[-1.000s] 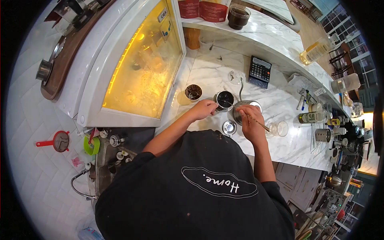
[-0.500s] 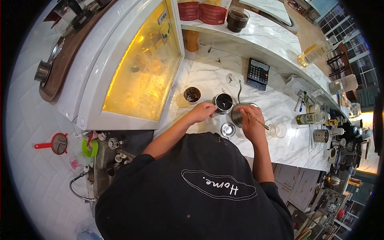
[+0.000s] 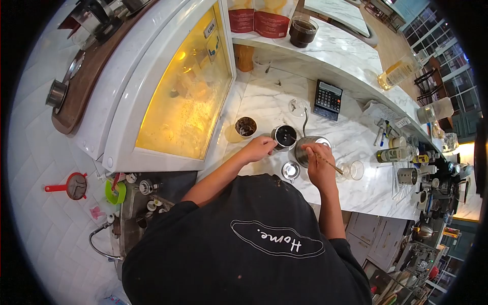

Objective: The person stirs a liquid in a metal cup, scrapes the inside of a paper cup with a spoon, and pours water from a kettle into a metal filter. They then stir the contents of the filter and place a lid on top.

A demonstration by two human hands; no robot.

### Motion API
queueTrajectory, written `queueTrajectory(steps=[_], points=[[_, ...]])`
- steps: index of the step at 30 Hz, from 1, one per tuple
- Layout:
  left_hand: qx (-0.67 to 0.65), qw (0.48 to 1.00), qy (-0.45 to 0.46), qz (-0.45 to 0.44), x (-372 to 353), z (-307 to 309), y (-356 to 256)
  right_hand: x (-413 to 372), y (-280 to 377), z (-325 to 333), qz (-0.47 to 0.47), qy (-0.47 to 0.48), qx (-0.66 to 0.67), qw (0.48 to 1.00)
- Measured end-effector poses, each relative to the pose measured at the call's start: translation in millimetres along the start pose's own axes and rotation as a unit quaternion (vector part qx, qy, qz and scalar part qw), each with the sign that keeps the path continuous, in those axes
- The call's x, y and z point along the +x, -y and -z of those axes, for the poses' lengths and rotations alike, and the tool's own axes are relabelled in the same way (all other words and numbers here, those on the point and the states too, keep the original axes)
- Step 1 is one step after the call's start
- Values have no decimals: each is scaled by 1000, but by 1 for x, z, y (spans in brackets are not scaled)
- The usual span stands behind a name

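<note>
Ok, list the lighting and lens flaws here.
Head view: fisheye bows the marble ledge and blackens the corners; head view: yellow light and haze veil what is behind the glass door; head view: left hand and right hand look fairly sharp.

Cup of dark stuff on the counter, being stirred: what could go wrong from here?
The cup could slop dark contents over its rim if the right hand stirs too briskly with the spoon. The left hand steadying it makes tipping less likely. That right hand is also right over the kettle, so it might knock it. The clear glass near the spoon's outer end could get bumped.
</note>
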State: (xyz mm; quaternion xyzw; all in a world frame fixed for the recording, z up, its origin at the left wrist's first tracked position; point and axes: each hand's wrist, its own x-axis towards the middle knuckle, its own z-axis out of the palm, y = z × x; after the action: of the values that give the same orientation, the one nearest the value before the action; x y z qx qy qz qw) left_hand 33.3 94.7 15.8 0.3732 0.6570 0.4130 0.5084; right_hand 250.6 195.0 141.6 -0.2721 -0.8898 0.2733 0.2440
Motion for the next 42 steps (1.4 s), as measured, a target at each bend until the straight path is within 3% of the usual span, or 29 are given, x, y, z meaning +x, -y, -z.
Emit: queueTrajectory(steps=[4, 11, 42], points=[[4, 1000, 8, 5, 1, 2, -3, -1, 5, -2, 33, 6, 23, 999], [-5, 1000, 8, 4, 3, 1, 3, 3, 0, 1, -7, -7, 9, 1000], [29, 999, -13, 23, -2, 0, -2, -3, -3, -15, 29, -31, -16, 999]])
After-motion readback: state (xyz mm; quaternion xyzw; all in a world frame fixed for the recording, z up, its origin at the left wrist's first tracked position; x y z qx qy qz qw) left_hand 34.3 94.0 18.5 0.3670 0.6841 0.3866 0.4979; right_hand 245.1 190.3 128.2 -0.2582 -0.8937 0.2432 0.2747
